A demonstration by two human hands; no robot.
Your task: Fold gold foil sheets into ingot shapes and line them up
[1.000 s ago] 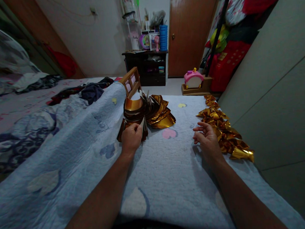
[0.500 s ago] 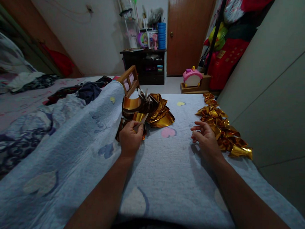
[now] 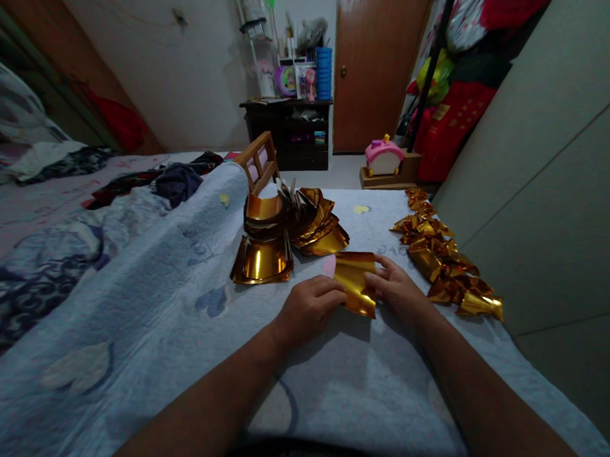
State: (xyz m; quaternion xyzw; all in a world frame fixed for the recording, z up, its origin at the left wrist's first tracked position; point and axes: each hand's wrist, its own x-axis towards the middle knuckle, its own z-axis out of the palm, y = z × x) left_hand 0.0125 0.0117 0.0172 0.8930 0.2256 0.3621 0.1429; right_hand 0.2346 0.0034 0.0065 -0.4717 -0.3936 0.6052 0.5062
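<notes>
A gold sheet (image 3: pixel 355 280) lies on the bed's pale blue quilt (image 3: pixel 151 280) between the two hands, held at both sides. The left hand (image 3: pixel 308 310) has its fingers curled onto the sheet's near left edge, at about 8 o'clock from its middle; the right hand (image 3: pixel 397 288) pinches the right edge at about 3 o'clock, fingers partly closed on it. At 10 o'clock from the sheet, near but not touching, sits a stack of gold sheets (image 3: pixel 280 236), curled and fanned out. At 2 o'clock, just beyond the right hand, a row of folded gold pieces (image 3: pixel 443 257) runs along the quilt's right edge beside a grey wardrobe (image 3: pixel 548 173). No writing on any of them can be read. The quilt shows faint heart shapes. Clothes (image 3: pixel 178 179) lie on the bed at 11 o'clock. Farther off stand a dark cabinet (image 3: pixel 291 132), a brown door (image 3: pixel 374 59) and a pink toy (image 3: pixel 381 156) on the floor. The room is dim.
</notes>
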